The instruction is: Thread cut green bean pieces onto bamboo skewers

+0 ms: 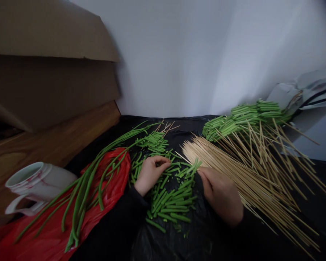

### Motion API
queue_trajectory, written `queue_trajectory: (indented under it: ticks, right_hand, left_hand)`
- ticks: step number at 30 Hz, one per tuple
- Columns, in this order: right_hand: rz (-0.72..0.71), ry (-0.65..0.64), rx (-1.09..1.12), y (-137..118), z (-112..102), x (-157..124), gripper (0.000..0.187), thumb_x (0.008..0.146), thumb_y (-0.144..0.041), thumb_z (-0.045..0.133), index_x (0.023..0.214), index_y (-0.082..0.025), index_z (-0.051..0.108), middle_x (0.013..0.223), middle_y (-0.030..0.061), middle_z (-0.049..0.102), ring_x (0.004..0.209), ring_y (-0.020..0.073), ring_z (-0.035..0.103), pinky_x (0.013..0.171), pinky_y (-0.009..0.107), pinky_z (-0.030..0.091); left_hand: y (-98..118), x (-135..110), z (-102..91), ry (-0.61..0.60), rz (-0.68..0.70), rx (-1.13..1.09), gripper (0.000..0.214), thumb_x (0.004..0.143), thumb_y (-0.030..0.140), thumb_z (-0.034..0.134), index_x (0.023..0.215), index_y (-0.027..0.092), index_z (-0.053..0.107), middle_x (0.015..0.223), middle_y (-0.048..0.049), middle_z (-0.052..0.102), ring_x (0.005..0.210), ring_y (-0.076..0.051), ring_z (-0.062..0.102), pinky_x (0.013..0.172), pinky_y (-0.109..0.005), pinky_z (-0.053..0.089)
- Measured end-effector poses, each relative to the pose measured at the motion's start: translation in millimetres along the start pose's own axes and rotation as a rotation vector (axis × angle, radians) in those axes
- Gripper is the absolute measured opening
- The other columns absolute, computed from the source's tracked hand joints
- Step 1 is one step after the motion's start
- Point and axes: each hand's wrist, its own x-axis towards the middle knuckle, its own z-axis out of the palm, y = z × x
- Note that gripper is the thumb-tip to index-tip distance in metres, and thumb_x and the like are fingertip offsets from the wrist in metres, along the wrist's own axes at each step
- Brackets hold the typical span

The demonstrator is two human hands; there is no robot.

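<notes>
A: What's there, closest first, and how many?

B: One loose heap of short, cut green bean pieces [176, 208], too many to count, between the forearms on one black plastic sheet [174, 250]. To its left, one crumpled red plastic bag [2, 235] carries roughly a dozen long, uncut green beans [81, 195], overlapping. One white mug with reddish marks [57, 177] is just beside it.

A: And the hands?

B: Two. The right hand [222, 194] comes in from the lower right, back outward, its fingers curled and pinching a small cluster of cut pieces [191, 168]; whether a stick runs through is hidden. The left hand [152, 172] arches over the heap, thumb and forefinger tips close together; I can't tell whether they grip anything.

A: Farther back?

B: One thick bundle of thin tan sticks [233, 166], uncountable, beside the right hand. Then two groups of pieces lined up in rows: a smaller middle batch [155, 141] with several sticks poking out, and a larger right-hand stack [247, 116]. One brown cardboard box [51, 79] stands at left.
</notes>
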Motion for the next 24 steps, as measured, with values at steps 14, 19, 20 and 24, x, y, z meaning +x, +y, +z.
queue_trajectory:
  ticks: [14,19,20,24]
  right_hand:
    - [-0.007,-0.006,0.000,-5.7,0.2,-2.0,0.027,0.095,-0.020,0.038,0.090,-0.018,0.065,0.081,0.0048,0.068,0.074,0.0135,0.062,0.068,0.024,0.041]
    - [0.006,0.002,0.019,-6.3,-0.5,-2.1,0.026,0.095,-0.019,0.039,0.091,-0.018,0.065,0.083,0.0048,0.069,0.078,0.0142,0.063,0.072,0.025,0.042]
    - [0.004,0.001,0.027,-6.5,-0.5,-2.3,0.026,0.095,-0.019,0.038,0.091,-0.018,0.065,0.084,0.0048,0.069,0.078,0.0141,0.063,0.072,0.025,0.043]
    - [0.001,-0.007,0.043,-8.0,0.3,-3.6,0.027,0.095,-0.020,0.039,0.087,-0.019,0.064,0.084,0.0049,0.069,0.079,0.0138,0.063,0.073,0.024,0.043]
  left_hand:
    - [-5.3,-9.4,14.7,-0.136,0.286,0.553,0.004,0.076,0.023,0.069,0.075,0.020,0.072,0.084,-0.0070,0.063,0.088,-0.024,0.051,0.082,-0.035,0.037]
    - [-1.2,-7.5,10.4,-0.017,0.227,0.219,0.004,0.076,0.025,0.070,0.076,0.022,0.071,0.082,-0.0053,0.068,0.086,-0.022,0.056,0.085,-0.033,0.038]
    - [-0.2,-6.3,9.5,0.007,0.169,0.103,0.005,0.074,0.026,0.071,0.077,0.021,0.072,0.081,-0.0050,0.069,0.083,-0.021,0.058,0.082,-0.032,0.039]
    - [2.6,-1.9,5.5,0.012,-0.142,-0.422,0.024,0.066,0.030,0.080,0.085,0.017,0.073,0.083,-0.0058,0.072,0.076,-0.017,0.063,0.076,-0.027,0.045]
